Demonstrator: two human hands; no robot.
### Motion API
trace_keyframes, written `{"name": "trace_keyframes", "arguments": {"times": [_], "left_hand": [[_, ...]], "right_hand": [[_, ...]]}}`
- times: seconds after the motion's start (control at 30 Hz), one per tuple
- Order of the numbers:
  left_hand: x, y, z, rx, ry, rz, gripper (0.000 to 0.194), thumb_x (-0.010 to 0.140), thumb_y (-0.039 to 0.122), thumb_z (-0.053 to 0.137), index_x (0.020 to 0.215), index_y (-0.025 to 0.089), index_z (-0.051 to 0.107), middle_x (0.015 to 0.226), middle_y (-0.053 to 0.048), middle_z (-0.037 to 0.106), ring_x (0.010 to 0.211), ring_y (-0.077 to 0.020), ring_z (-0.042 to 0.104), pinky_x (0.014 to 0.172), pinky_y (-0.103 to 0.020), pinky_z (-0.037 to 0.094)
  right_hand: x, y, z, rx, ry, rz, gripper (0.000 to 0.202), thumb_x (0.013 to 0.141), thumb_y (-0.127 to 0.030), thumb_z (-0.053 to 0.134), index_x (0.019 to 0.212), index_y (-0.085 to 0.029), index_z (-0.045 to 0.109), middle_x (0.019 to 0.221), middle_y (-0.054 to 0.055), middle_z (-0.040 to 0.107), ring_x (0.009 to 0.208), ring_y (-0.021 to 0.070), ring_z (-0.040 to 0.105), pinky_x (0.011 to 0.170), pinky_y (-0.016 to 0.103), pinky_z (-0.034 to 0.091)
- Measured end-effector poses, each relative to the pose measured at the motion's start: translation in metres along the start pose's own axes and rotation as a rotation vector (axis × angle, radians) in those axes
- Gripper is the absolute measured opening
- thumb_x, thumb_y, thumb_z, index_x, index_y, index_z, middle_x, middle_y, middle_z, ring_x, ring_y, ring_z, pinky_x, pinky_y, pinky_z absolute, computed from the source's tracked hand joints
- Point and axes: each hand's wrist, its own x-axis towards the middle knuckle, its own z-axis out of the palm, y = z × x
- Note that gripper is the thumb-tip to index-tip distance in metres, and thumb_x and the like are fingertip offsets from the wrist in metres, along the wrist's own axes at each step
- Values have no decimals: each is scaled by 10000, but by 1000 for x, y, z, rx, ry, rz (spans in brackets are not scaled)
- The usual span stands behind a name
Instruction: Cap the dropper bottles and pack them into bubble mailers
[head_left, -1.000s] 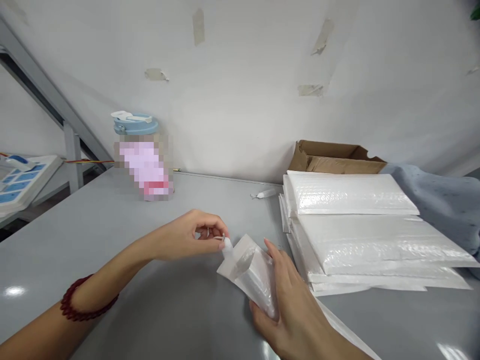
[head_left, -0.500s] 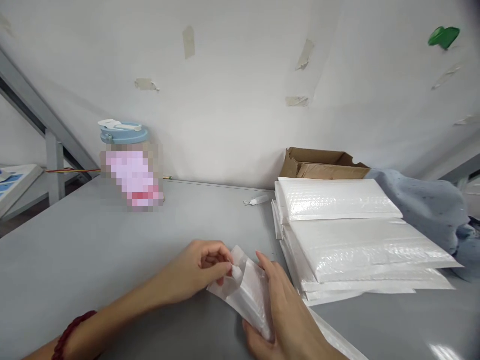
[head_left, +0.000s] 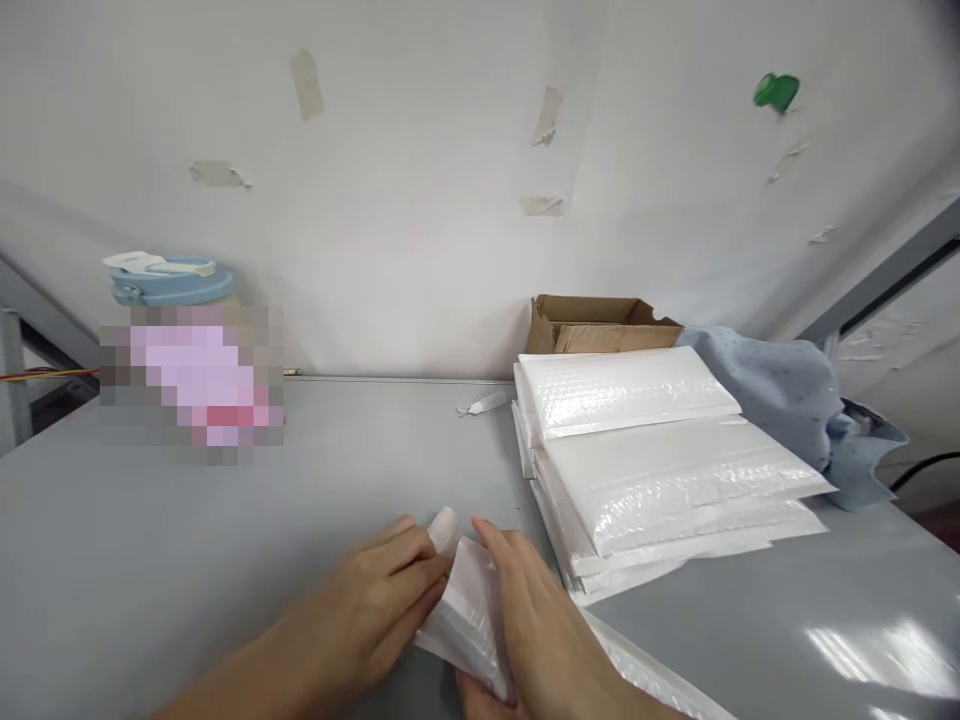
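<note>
A small white bubble mailer [head_left: 474,610] is held tilted between both hands, low in the middle of the view. My right hand [head_left: 536,620] wraps its right side, thumb below and fingers along the top. My left hand [head_left: 394,590] is closed at the mailer's open end, fingers pressed together on its flap [head_left: 443,530]. What lies inside the mailer is hidden. To the right of my right hand is a stack of larger white bubble mailers [head_left: 652,480]. Another white bubble mailer [head_left: 652,670] lies partly under my right forearm.
An open cardboard box [head_left: 600,338] stands behind the stack against the wall. Beside it lies a blue-grey cloth [head_left: 757,390]. A small white tube-like item [head_left: 487,403] rests on the grey table [head_left: 337,480]. At the left stands a blue-lidded container [head_left: 172,285], partly behind a blurred patch.
My left fingers, which pinched a small white piece at the mailer's mouth, now press flat against its open end. The view has turned right, so the surroundings appear shifted left.
</note>
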Motion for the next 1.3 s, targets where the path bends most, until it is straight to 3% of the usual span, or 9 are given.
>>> {"name": "trace_keyframes", "arguments": {"times": [0.1,0.23,0.43,0.57,0.7,0.83,0.93,1.13,1.3], "left_hand": [[2,6,-4,-107,-61,-71,311,937,105,326,996,212,612,858,-29,625,763,-153,567,674,-220,482],[0,10,-4,-91,-122,22,392,857,51,378,1147,239,563,1022,-37,639,892,-176,568,787,-236,493],[7,0,-14,-107,-103,-73,304,896,86,363,930,204,641,879,-30,648,829,-158,564,742,-243,479],[48,-36,-26,35,80,-289,264,917,190,401,945,159,662,875,-53,672,859,-190,582,801,-316,474],[104,-77,-12,96,49,-347,305,879,297,575,1122,116,603,1056,-112,638,1064,-277,544,918,-447,452],[131,-90,6,71,0,-369,303,919,308,562,1177,150,548,1185,-93,575,1003,-218,603,844,-429,521],[114,-82,-7,-1,-37,-384,264,930,335,520,1042,122,629,1017,-73,643,894,-196,611,806,-362,507],[38,-51,-73,-185,-255,-379,200,844,386,605,912,235,717,893,18,656,746,-129,539,625,-196,414],[6,-24,-55,-260,-339,-273,181,869,272,582,1009,262,696,952,-21,550,897,-156,524,712,-199,421]], "right_hand": [[0,1,-2,-3,-9,-8,963,559,-88,525,1460,-88,185,1203,153,521,1138,291,478,954,419,420],[3,-1,-6,1,-94,23,1006,507,-87,526,1454,-38,186,1199,174,506,1130,308,471,962,431,409],[3,-8,-11,-19,-86,26,936,566,-121,524,1437,-37,192,1205,181,496,1157,308,455,983,453,392],[-1,-12,-18,10,-105,11,889,628,-132,530,1437,-52,169,1226,185,474,1166,295,454,979,448,397],[1,-17,-24,11,-162,70,869,674,-180,554,1442,-61,165,1245,183,462,1180,297,448,1004,463,376],[4,-21,-30,-12,-225,166,893,677,-233,586,1445,-53,169,1283,192,442,1214,316,427,1030,475,350],[4,-21,-33,-20,-233,188,887,702,-281,593,1447,-70,162,1313,190,422,1232,316,414,1034,475,349],[-1,-16,-30,-27,-160,141,827,718,-253,572,1424,-122,161,1270,168,440,1172,296,461,965,467,414],[0,-19,-26,-6,-150,108,786,710,-220,554,1401,-128,193,1183,144,482,1080,274,521,895,440,462]]}}
